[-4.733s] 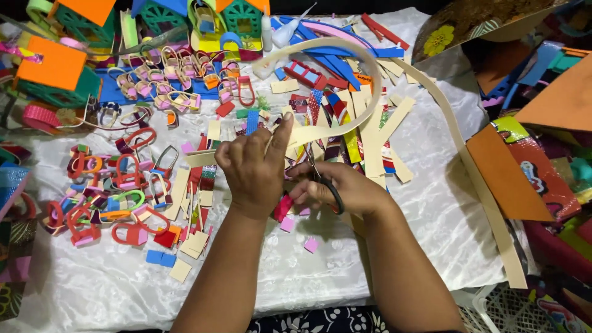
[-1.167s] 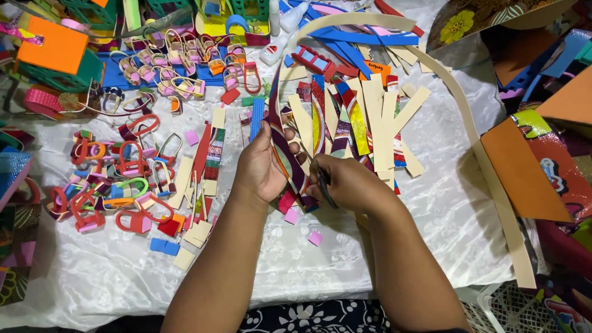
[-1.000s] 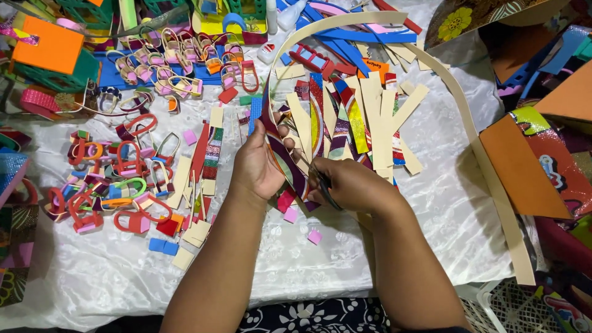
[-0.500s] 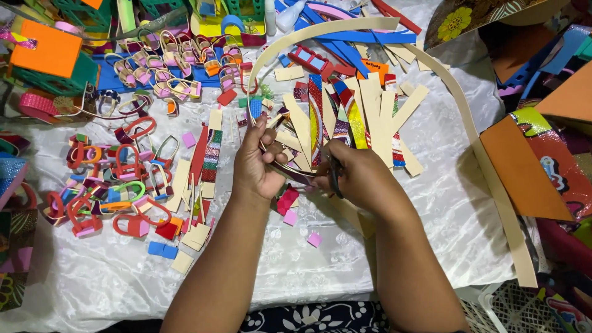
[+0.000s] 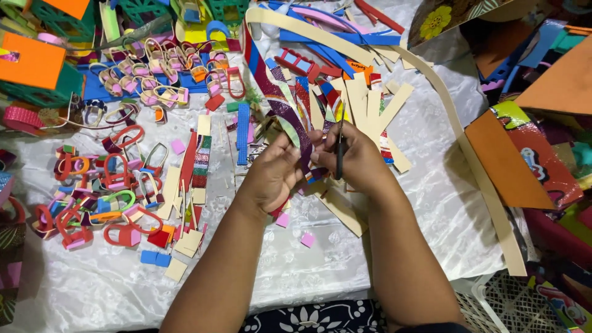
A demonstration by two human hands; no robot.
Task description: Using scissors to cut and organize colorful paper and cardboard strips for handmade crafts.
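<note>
1. We work over a white tablecloth (image 5: 370, 259).
2. Our left hand (image 5: 274, 176) pinches a long glittery maroon strip (image 5: 280, 102) at the tablecloth's middle.
3. Our right hand (image 5: 357, 163), beside it, grasps black scissors (image 5: 339, 148).
4. Coloured foam loops (image 5: 111, 185) lie left.

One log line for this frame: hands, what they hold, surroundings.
left hand: pinching maroon strip | right hand: holding scissors at strip | around: cream strips, foam loops, white cloth
</note>
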